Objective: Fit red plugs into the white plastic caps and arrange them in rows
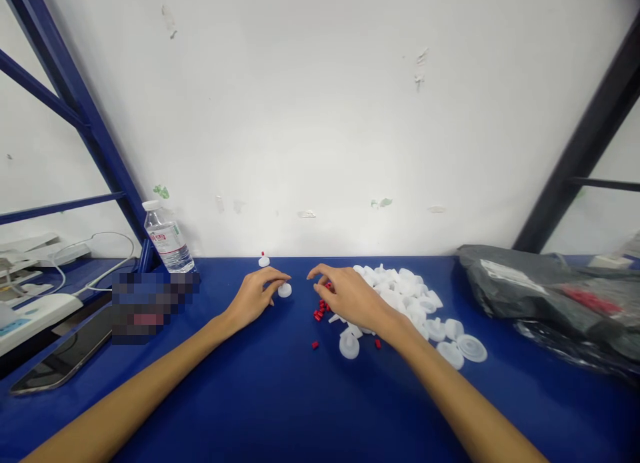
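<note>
My left hand (256, 291) pinches a small round white nozzle cap (285, 290) between thumb and index finger, close to the tabletop. The cap's top is partly hidden by the fingertips. Across from it, my right hand (345, 291) hovers beside several little red pieces (320, 311), its thumb and index finger apart with nothing visible between them. Behind my right hand spreads a heap of white nozzle caps (400, 291). One white cap with a red tip (264, 260) stands upright near the wall, beyond my left hand.
A water bottle (169, 239) stands at the back left, with a phone (65, 353) and a white power strip (25, 319) nearer me. Grey plastic bags (540, 303) lie at the right. Single red pieces (315, 345) and loose white discs (471, 348) lie on the blue table (260, 396).
</note>
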Demonstrator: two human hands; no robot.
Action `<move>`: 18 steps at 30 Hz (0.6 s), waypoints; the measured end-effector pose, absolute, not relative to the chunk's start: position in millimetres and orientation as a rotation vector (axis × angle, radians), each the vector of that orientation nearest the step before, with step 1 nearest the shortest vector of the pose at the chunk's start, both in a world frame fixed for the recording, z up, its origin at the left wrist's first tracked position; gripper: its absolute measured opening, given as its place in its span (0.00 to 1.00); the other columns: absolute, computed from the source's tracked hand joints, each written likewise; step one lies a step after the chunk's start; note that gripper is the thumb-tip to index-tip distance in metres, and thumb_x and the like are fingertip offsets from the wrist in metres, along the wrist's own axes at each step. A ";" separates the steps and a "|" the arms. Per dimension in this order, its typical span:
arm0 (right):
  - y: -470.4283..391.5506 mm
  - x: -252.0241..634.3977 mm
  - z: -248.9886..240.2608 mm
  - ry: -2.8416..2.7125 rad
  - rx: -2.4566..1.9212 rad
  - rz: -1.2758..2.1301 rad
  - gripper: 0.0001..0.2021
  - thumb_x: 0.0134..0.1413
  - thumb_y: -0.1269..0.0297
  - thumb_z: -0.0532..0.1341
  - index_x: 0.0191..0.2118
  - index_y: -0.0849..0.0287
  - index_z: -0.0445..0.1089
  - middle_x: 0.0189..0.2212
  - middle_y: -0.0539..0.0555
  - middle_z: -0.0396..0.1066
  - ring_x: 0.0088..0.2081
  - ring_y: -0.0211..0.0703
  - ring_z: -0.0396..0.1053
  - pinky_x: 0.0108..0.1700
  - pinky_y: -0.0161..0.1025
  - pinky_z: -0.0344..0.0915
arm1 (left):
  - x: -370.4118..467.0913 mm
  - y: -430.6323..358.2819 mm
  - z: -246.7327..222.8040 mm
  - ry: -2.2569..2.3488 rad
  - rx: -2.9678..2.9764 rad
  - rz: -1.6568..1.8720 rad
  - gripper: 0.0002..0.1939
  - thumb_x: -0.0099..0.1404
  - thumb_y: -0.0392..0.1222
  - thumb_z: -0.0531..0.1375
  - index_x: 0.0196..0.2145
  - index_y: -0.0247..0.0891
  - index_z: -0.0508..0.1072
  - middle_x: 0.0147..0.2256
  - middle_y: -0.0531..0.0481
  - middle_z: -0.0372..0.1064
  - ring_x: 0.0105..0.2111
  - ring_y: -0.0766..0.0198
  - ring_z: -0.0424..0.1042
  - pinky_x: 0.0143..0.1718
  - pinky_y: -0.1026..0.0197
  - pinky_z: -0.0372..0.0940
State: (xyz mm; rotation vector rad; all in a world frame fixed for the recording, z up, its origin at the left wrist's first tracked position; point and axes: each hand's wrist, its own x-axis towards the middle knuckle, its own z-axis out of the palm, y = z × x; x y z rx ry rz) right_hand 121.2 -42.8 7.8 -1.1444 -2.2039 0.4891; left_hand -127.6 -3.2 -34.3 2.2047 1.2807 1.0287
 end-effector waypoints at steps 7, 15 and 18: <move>-44.0 119.7 7.6 -2.216 -1.148 0.493 0.13 0.64 0.65 0.53 0.49 0.52 0.71 0.34 0.49 0.77 0.32 0.40 0.73 0.35 0.35 0.62 | -126.9 -2.1 -36.7 1.377 2.169 1.067 0.13 0.67 0.45 0.58 0.40 0.37 0.80 0.36 0.48 0.77 0.18 0.69 0.69 0.22 0.64 0.69; -43.7 119.2 8.1 -2.225 -1.155 0.481 0.12 0.64 0.65 0.53 0.49 0.52 0.71 0.35 0.49 0.77 0.33 0.41 0.73 0.35 0.36 0.62 | -134.8 15.7 -41.3 1.452 2.272 1.083 0.14 0.67 0.46 0.57 0.42 0.38 0.79 0.36 0.48 0.79 0.22 0.65 0.74 0.28 0.62 0.71; -44.7 119.4 9.1 -2.234 -1.165 0.477 0.12 0.64 0.65 0.53 0.49 0.52 0.71 0.34 0.49 0.77 0.33 0.41 0.73 0.35 0.36 0.62 | -139.7 22.2 -42.3 1.474 2.350 1.090 0.14 0.67 0.48 0.58 0.45 0.39 0.77 0.41 0.47 0.79 0.37 0.57 0.79 0.39 0.58 0.73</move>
